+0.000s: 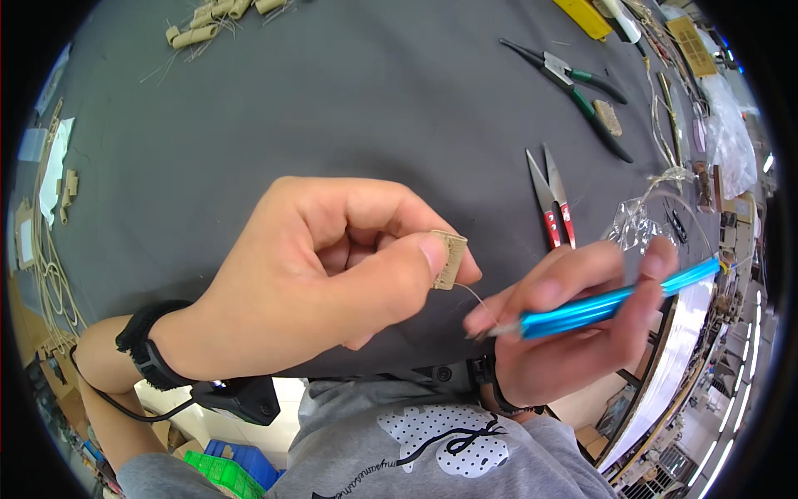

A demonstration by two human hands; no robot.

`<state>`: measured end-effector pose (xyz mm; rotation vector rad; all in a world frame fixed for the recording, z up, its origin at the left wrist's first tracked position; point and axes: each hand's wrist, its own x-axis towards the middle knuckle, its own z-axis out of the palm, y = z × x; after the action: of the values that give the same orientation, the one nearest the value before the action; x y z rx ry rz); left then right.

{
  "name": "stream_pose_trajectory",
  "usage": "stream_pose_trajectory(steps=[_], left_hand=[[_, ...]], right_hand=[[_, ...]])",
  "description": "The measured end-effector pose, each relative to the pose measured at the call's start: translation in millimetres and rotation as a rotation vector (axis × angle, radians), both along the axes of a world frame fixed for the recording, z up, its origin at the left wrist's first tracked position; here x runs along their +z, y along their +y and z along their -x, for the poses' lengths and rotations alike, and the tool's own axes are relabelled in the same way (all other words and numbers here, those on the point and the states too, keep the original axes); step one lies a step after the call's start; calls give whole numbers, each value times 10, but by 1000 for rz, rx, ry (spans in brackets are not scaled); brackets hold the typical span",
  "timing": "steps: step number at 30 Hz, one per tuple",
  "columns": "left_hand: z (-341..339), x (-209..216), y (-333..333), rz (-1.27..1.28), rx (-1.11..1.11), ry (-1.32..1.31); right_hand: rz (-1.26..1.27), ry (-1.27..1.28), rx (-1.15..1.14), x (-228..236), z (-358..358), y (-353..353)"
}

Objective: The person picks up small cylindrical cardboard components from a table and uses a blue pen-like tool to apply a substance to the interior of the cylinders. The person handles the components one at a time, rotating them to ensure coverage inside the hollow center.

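Observation:
My left hand (332, 258) is closed, pinching a small tan ribbed piece (450, 260) between thumb and forefinger. From the lower end of that piece a thin wire (475, 296) runs to the fingertips of my right hand (573, 324). A shiny blue pen-shaped tool (582, 313) with a pale tip lies across my right hand, gripped in its fingers. The tip is close to the wire, but blur hides whether they touch. Just beyond my right hand are thread snips (550, 200) with red handles, their blades apart.
Pliers (573, 91) with green handles lie at the far right, beside a tan block (608, 118). Several tan tubes with wires (195, 36) sit at the far left. Clear crumpled plastic (633, 223) and cords are on the right. A grey mat (208, 116) covers the table.

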<state>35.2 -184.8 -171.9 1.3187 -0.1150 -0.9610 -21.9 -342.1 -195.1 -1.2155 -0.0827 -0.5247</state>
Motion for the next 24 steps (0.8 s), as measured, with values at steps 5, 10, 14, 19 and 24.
stream_pose_trajectory(steps=[5, 10, 14, 19, 24], left_hand=[[0, -20, -12, 121, 59, 55], [-1, 27, -23, 141, 70, 78], [-11, -5, -17, 166, 40, 56], [33, -31, 14, 146, 50, 16], [35, -46, 29, 97, 25, -49]], right_hand=[[92, 283, 122, 89, 26, 58], [109, 406, 337, 188, 32, 34], [226, 432, 372, 148, 13, 46], [269, 450, 425, 172, 6, 51], [345, 456, 402, 164, 31, 65]])
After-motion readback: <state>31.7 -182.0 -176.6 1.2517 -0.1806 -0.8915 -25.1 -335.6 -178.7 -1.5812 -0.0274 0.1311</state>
